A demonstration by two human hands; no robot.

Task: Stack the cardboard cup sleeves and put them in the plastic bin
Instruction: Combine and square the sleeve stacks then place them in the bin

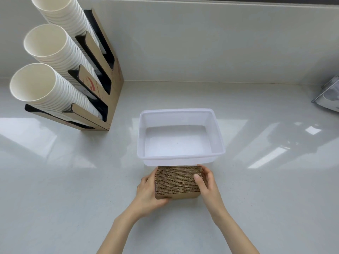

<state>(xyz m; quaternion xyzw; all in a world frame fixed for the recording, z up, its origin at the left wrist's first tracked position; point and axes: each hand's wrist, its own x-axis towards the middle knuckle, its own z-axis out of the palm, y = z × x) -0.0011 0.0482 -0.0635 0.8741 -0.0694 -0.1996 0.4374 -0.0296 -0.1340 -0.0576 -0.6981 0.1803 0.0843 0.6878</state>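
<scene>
Only illegible red lettering and a red swoosh on the cardboard cup holder (102,77).

My left hand (149,191) and right hand (206,182) clamp a stack of brown corrugated cardboard cup sleeves (177,182) just before the empty translucent plastic bin (180,156) on the white surface (73,180).

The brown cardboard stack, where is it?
In the head view, the cardboard sleeve stack sits low centre, held between left hand and right hand, just before the empty plastic bin.

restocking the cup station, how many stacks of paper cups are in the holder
3, all in the cardboard holder at far left: top stack, partly cut off by the frame, middle stack, bottom stack.
</scene>
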